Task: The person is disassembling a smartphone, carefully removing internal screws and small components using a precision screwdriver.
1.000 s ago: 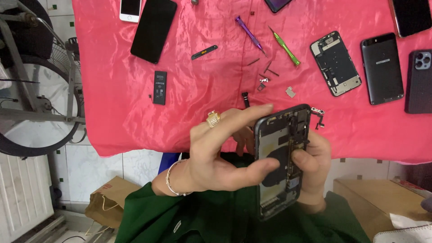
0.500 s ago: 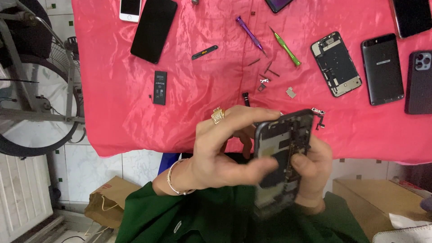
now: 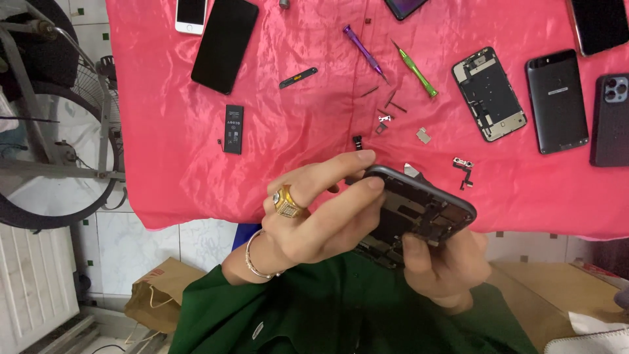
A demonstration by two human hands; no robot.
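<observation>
I hold an opened dark phone body [image 3: 419, 210], its inner parts facing up, tilted above the near edge of a table draped in pink cloth [image 3: 314, 118]. My left hand [image 3: 314, 210], wearing a gold ring and a bracelet, grips the phone's left end with the fingers curled over its rim. My right hand [image 3: 445, 269] supports it from below, thumb on the inner frame. A small camera part with a flex cable [image 3: 462, 165] lies on the cloth just beyond the phone.
On the cloth lie a purple screwdriver [image 3: 363, 50], a green screwdriver [image 3: 415, 69], a small black battery [image 3: 233, 128], a black screen panel [image 3: 225, 43], another opened phone frame [image 3: 489, 93], several dark phones at right, small loose parts. A fan stands at left, cardboard boxes below.
I have tipped the phone body from nearly upright to lying flatter and turned sideways. My left fingers have slid over its left end.
</observation>
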